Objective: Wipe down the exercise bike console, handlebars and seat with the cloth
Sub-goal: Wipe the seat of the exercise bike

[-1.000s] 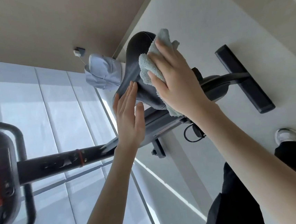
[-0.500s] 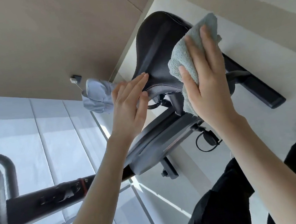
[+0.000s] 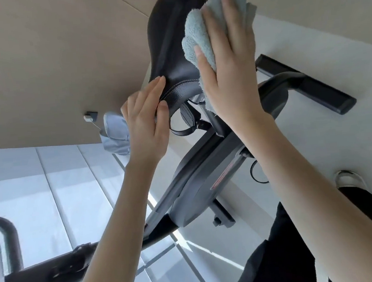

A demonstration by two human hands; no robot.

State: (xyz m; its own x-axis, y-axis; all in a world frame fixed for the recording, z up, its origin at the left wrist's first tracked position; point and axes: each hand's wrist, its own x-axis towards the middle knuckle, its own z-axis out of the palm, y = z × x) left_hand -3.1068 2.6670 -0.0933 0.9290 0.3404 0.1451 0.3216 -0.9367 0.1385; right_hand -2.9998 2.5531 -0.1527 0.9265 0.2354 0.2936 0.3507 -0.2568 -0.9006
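Note:
The black bike seat (image 3: 168,42) fills the top middle of the head view. My right hand (image 3: 230,68) lies flat with straight fingers on a light blue cloth (image 3: 197,37), pressing it against the seat's right side. My left hand (image 3: 147,122) is at the seat's narrow front end, fingers along its edge and thumb underneath. The grey frame (image 3: 196,185) runs down to the lower left, where a handlebar tube (image 3: 0,249) shows at the edge. The console is out of view.
The bike's black rear foot bar (image 3: 306,83) lies on the pale floor at right. A small light-blue bundle (image 3: 114,134) sits by the beige wall near a wall socket (image 3: 90,116). My dark trouser leg and shoe (image 3: 347,179) are at lower right.
The view has dropped closer to the seat. My right hand has slid the cloth further up along the seat. My left hand has moved from open beside the seat to holding its front end.

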